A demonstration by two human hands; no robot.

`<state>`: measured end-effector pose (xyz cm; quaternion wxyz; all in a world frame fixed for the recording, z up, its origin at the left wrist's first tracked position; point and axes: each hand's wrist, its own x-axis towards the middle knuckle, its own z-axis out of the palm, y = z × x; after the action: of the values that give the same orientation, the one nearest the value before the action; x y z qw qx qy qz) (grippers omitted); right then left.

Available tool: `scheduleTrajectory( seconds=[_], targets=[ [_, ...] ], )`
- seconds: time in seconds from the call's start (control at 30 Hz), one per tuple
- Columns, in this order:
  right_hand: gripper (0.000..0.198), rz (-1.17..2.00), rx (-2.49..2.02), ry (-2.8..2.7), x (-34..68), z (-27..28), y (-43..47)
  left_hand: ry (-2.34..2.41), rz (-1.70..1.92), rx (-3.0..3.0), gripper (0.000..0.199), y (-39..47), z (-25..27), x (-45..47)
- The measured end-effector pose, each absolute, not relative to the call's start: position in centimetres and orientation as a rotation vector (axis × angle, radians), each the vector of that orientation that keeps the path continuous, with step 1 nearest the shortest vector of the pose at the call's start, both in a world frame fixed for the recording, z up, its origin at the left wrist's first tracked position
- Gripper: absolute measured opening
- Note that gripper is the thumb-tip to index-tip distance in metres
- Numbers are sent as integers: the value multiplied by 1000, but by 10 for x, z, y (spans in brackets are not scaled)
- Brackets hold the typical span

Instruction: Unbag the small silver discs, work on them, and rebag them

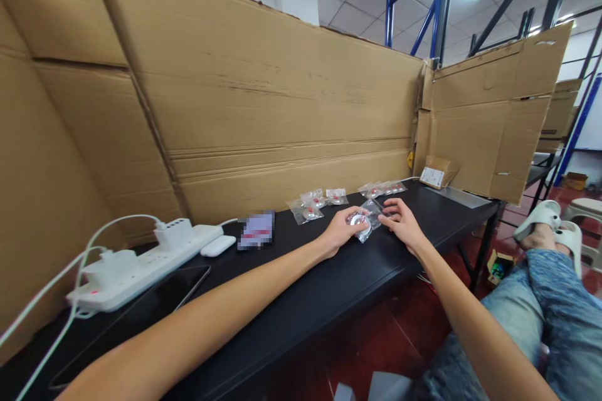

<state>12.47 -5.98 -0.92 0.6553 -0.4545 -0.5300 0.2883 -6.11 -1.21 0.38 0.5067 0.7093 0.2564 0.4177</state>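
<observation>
A white ring-shaped item (360,220) sits in a small clear plastic bag (374,213) just above the black table (301,301). My left hand (341,232) is closed on the item and the left part of the bag, its thumb lying over the ring. At the bag's right edge, the curled fingers of my right hand (401,223) pinch the plastic. Behind my hands lie several small clear packets with red and white contents, one group (310,205) to the left and another group (383,189) to the right.
Left on the table are a white power strip (155,263) with plugged chargers and cables, a dark tablet-like device (141,307), a white case (217,245) and a blurred-out flat object (256,230). Cardboard walls (282,94) enclose the back. A brown package (438,173) stands far right.
</observation>
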Motion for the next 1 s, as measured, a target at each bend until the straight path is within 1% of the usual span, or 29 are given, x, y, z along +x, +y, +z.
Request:
scheduleTrajectory(
  seconds=[0.07, 0.13, 0.23, 0.3, 0.43, 0.5, 0.67, 0.83, 0.9, 1.0],
  targets=[
    [32, 705, -1028, -1147, 127, -10, -58, 589, 975, 1720, 37, -13, 5, -61],
    [26, 746, -1023, -1026, 130, -11, -57, 597, 956, 1681, 39, -13, 6, -61],
    [29, 693, -993, -888, 133, -11, -57, 641, 970, 1540, 36, -11, 5, -61],
    [32, 618, -949, -921, 133, -9, -59, 659, 999, 1459, 33, -10, 5, -61],
    [20, 580, -964, -1127, 131, -7, -62, 622, 1003, 1428, 40, -11, 5, -62],
    [18, 611, -1027, -1161, 130, -7, -61, 576, 985, 1463, 43, -11, 6, -63],
    [26, 684, -1053, -1151, 130, -9, -58, 489, 950, 1482, 46, -10, 4, -65],
    [29, 711, -1019, -1210, 131, -9, -60, 537, 1012, 1461, 41, -8, 1, -61],
    [33, 693, -1037, -1199, 131, -8, -61, 550, 1047, 1438, 41, -8, 0, -60],
    [39, 749, -1029, -1224, 130, -7, -63, 520, 997, 1444, 43, -9, 1, -60]
  ],
)
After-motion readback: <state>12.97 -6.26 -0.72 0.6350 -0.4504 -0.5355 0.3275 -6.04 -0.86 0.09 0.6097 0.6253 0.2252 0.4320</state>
